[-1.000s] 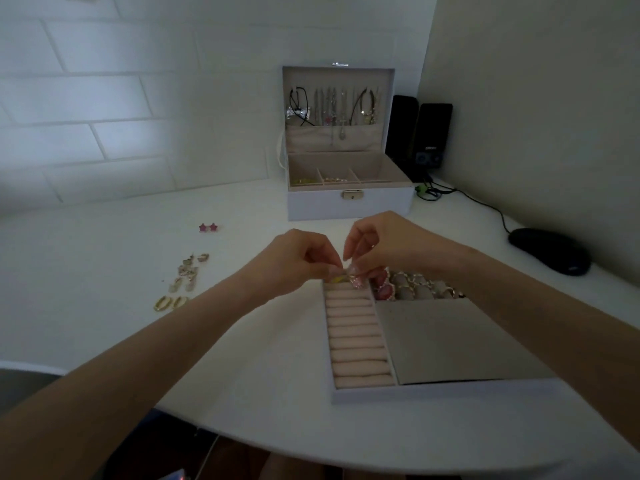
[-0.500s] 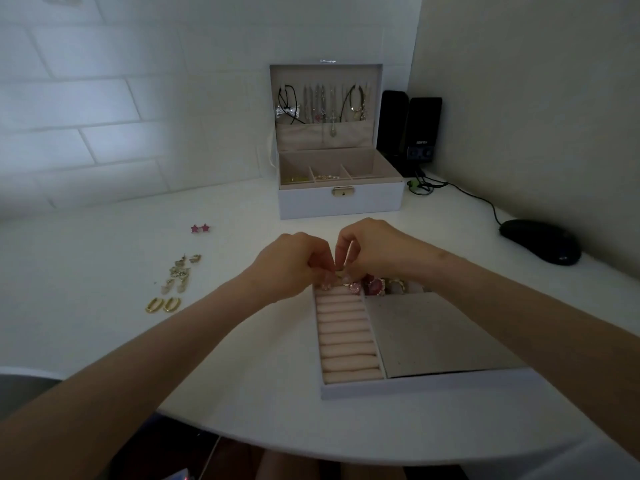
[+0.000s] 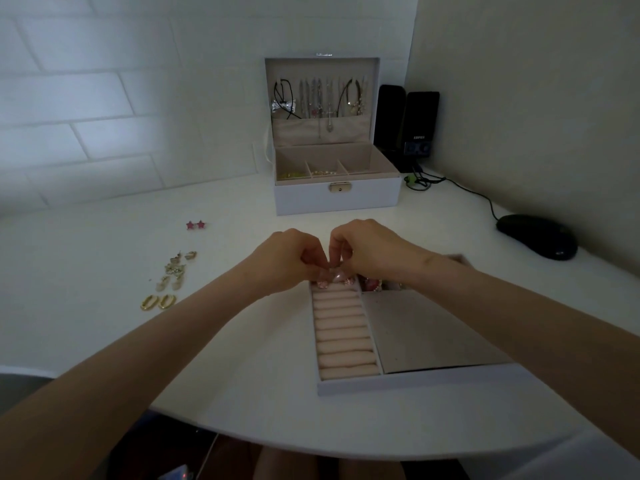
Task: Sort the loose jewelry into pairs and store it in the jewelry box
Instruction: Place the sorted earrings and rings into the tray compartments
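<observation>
My left hand (image 3: 291,261) and my right hand (image 3: 367,251) meet fingertip to fingertip over the far end of the removable tray (image 3: 408,382). Together they pinch a small pink earring (image 3: 336,277) down at the top row of the pink ring rolls (image 3: 343,330). More pink pieces lie in that row and in the compartment to its right (image 3: 369,284). Behind the hands stands the white jewelry box (image 3: 337,199), lid up, with necklaces hanging inside. To the left lie the loose pink star earrings (image 3: 195,224), a cluster of gold earrings (image 3: 175,270) and two gold oval hoops (image 3: 158,302).
A black mouse (image 3: 538,236) lies on the right, its cable running back to two black speakers (image 3: 408,123) in the corner. The tray's right part is covered by a grey flap (image 3: 426,334). The white table's curved front edge (image 3: 242,434) is near my body.
Both hands have lowered from just above the tray to its top ring row, staying pinched together. The view has shifted slightly left.
</observation>
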Demonstrator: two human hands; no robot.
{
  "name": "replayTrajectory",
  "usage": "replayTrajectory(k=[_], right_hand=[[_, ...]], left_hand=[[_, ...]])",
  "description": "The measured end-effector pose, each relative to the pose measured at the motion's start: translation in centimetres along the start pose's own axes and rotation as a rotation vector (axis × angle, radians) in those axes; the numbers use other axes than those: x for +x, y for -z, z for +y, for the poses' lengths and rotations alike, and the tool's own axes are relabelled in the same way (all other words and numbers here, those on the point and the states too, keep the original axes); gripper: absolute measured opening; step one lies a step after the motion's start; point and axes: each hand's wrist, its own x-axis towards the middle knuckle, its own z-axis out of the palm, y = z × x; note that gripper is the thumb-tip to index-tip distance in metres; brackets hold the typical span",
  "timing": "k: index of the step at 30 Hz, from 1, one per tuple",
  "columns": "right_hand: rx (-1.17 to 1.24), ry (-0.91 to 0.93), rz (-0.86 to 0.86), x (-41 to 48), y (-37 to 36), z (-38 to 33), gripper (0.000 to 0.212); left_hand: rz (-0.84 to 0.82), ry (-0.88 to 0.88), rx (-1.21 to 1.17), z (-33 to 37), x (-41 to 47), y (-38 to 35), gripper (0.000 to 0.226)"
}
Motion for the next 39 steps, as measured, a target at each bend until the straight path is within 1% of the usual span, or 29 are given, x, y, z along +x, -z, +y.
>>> replayTrajectory(k=[4,8,13,15,18,21,24,26,28,36,39], right_hand=[[0.07,-0.021,0.005,-0.1,0.5,0.1,0.019],[0.374,-0.056,-0.04,-0.7,1.2,-0.1,0.028],[0.522,-0.07,0.088,-0.5,0.2,-0.6,0.034],[0.579,-0.091,0.092,-0.4,0.3,-0.5,0.033],[0.565,-0.108,0.036,-0.5,0.5,-0.4,0.031],[0.525,-0.096,-0.011,-0.6,0.6,-0.2,0.03],[0.464,-0.092,-0.026,-0.8,0.5,-0.2,0.027],[0.429,-0.089,-0.023,-1.0,0.3,-0.2,0.026],[0.404,-0.09,-0.006,-1.1,0.1,-0.2,0.026],[0.328,-0.013,0.028,-1.3,-0.1,-0.7,0.022],[0.285,0.016,0.043,-1.3,-0.4,-0.8,0.022]], left_hand=[[0.018,0.025,-0.069,0.0,0.0,0.2,0.011],[0.055,0.074,-0.24,0.0,-0.2,0.8,0.007],[0.083,0.127,-0.367,0.4,-0.1,0.9,0.006],[0.076,0.15,-0.377,0.3,0.0,0.9,0.006],[0.063,0.156,-0.394,0.0,-0.1,1.0,0.009],[0.026,0.123,-0.38,-0.3,-0.3,0.8,0.014],[0.004,0.065,-0.275,-0.6,-0.3,0.4,0.013],[0.012,0.008,-0.156,-0.9,-0.3,0.1,0.012],[0.014,-0.041,-0.089,-1.0,-0.3,0.1,0.012],[0.031,-0.104,0.051,-1.0,-0.3,0.0,0.005],[0.011,-0.11,0.059,-1.1,-0.3,-0.1,0.005]])
